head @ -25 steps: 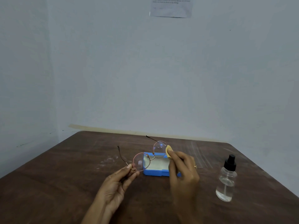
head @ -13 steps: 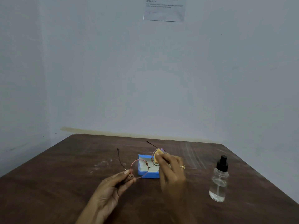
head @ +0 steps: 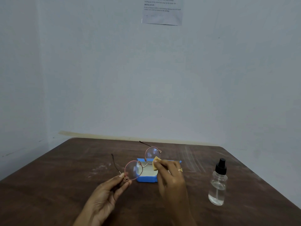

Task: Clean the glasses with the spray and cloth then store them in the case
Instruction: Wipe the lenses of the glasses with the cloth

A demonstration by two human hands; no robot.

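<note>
Round glasses (head: 133,170) with a thin pinkish metal frame hang above the table, arms unfolded and pointing away. My left hand (head: 105,198) pinches the frame at the near lens's hinge corner. My right hand (head: 171,180) pinches a small yellow cloth (head: 156,162) against the lower right edge of the far lens. Behind the glasses an open blue case (head: 146,179) with a pale lining lies on the table. The clear spray bottle (head: 218,185) with a black pump top stands upright to the right, apart from both hands.
The dark brown wooden table (head: 65,185) sits in a corner, with pale walls close behind and to the left. A printed paper sheet (head: 162,12) is stuck high on the back wall. Faint white smudges mark the tabletop left of the case.
The cloth has slid from the middle of the far lens down to its lower right edge, uncovering the lens. My left hand keeps the same grip on the frame.
</note>
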